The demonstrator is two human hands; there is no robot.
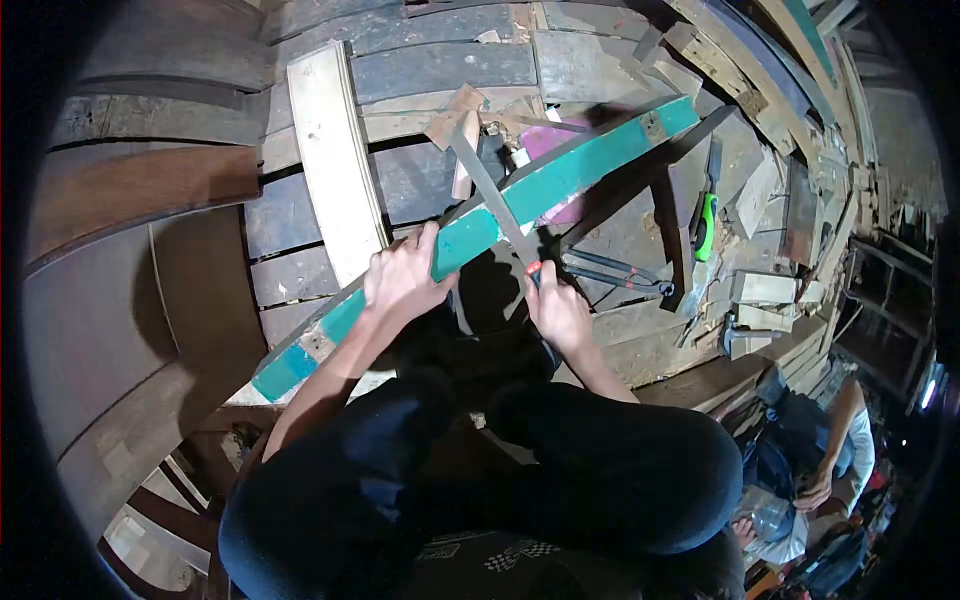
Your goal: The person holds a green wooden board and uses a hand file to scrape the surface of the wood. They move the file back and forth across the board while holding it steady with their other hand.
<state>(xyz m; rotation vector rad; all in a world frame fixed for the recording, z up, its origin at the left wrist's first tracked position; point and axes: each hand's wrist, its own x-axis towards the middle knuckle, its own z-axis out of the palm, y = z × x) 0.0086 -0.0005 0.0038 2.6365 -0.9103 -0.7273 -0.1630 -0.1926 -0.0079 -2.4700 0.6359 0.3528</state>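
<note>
A long green-painted wooden bar (570,180) lies slantwise in front of me, its near end low on the left. My left hand (400,268) is closed over the bar left of its middle, holding it from above. My right hand (562,312) grips the red and dark handle of what looks like a flat metal file (484,184). The file's grey blade crosses the bar's upper edge and points away to the upper left. Beneath the far end of the blade are small wood offcuts (462,118). Shadow hides what lies under the bar.
Pincers (625,275) with long handles lie right of my right hand. Further right are a green-handled tool (706,225), a hammer (745,333) and wood blocks (765,288). A pale plank (335,160) lies left. Another person (825,450) sits at lower right.
</note>
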